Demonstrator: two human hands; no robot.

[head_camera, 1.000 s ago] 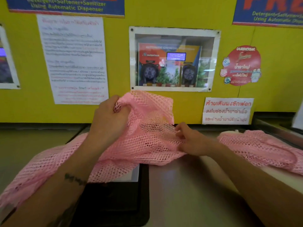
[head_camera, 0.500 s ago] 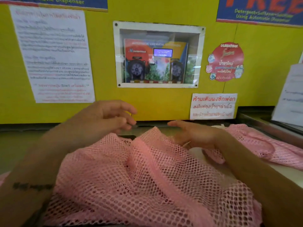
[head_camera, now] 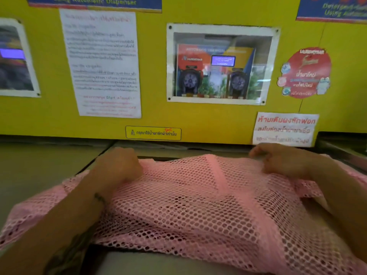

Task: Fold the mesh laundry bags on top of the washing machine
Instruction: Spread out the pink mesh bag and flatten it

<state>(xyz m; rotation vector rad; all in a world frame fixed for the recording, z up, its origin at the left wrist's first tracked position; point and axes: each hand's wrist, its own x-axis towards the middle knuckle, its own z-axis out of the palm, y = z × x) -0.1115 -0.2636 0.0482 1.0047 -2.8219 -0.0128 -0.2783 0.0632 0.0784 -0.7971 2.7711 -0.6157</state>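
A pink mesh laundry bag (head_camera: pixel 198 205) lies spread across the top of the washing machine (head_camera: pixel 158 262), with a solid pink seam running diagonally through its middle. My left hand (head_camera: pixel 119 165) is clenched on the bag's far left corner. My right hand (head_camera: pixel 282 161) pinches the far right corner, fingers curled into the mesh. Both hands hold the far edge stretched out near the wall. More pink mesh (head_camera: pixel 357 175) shows behind my right forearm at the far right; whether it is a separate bag is unclear.
A yellow wall (head_camera: pixel 198 120) stands right behind the machine, with paper notices, a small warning sticker (head_camera: pixel 153 133) and a glazed window showing dispenser pumps (head_camera: pixel 218 66). A grey surface (head_camera: pixel 39 165) lies to the left.
The bag was bunched and lifted in both hands; now it lies flat, and my hands have moved apart to its far corners. The view has tilted down and closer.
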